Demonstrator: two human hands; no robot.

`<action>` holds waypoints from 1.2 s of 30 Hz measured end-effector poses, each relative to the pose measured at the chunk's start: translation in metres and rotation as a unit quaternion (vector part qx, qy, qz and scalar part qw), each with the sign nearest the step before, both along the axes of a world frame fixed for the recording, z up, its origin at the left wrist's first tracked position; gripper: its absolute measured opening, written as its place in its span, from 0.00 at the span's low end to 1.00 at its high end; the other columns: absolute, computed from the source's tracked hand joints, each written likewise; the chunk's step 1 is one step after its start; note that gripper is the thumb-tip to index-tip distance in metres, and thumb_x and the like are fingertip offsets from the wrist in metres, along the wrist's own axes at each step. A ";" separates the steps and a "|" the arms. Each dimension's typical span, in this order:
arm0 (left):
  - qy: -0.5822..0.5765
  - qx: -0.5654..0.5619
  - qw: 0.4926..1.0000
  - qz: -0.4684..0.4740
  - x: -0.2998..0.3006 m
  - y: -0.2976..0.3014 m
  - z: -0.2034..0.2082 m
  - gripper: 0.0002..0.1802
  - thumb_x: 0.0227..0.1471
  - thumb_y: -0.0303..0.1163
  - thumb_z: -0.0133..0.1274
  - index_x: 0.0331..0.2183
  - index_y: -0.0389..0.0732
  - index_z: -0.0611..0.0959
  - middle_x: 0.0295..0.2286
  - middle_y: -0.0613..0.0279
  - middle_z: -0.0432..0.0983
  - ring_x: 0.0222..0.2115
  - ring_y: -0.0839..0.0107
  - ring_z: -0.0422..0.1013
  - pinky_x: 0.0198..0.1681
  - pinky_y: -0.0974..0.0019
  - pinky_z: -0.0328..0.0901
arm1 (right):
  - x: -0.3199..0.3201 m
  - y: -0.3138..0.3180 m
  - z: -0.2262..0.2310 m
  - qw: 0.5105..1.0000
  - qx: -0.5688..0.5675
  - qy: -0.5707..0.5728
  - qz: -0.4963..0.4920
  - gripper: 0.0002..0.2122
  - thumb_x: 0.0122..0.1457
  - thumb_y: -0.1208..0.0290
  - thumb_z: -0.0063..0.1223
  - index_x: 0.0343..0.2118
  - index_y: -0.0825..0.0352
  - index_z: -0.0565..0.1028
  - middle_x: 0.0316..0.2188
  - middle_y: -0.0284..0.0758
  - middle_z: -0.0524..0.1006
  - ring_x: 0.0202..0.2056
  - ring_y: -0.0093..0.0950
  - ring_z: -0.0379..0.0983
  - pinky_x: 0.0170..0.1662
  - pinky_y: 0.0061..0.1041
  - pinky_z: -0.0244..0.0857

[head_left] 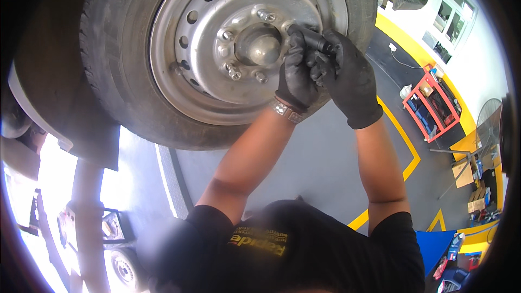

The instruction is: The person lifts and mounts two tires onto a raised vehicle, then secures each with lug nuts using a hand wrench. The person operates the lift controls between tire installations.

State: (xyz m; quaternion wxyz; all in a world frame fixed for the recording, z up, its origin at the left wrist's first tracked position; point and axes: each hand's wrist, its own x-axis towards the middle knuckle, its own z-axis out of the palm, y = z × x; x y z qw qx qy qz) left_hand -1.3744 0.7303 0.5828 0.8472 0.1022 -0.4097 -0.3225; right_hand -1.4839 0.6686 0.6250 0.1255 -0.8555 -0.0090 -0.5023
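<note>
Before me is a wheel with a black tyre point(122, 59) and a silver steel rim point(163, 49). Studs with nuts, such as this wheel nut point(233, 71), ring its domed hub centre point(266, 50). My left hand point(298, 78), in a black glove, is closed around a black cylindrical tool point(313, 39) that looks like a socket, at the right side of the hub. My right hand point(351, 78), gloved too, grips the tool's right end. The gloves hide much of it, and whether its tip sits on a nut cannot be seen.
The wheel hangs raised above a grey floor point(320, 152) with yellow lines. At right stand a red tool cart point(434, 103), a fan point(488, 119) and cardboard boxes point(463, 173). Another wheel point(126, 268) is at lower left, near a post point(88, 201).
</note>
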 end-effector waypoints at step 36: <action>0.236 0.233 0.941 -0.065 -0.031 0.053 -0.014 0.18 0.61 0.49 0.48 0.37 0.43 0.75 0.21 0.69 0.65 0.15 0.74 0.61 0.21 0.69 0.61 | 0.019 -0.006 0.001 0.993 -0.085 -0.005 -0.082 0.19 0.67 0.56 0.44 0.40 0.71 0.77 0.24 0.43 0.79 0.28 0.41 0.78 0.34 0.36 0.70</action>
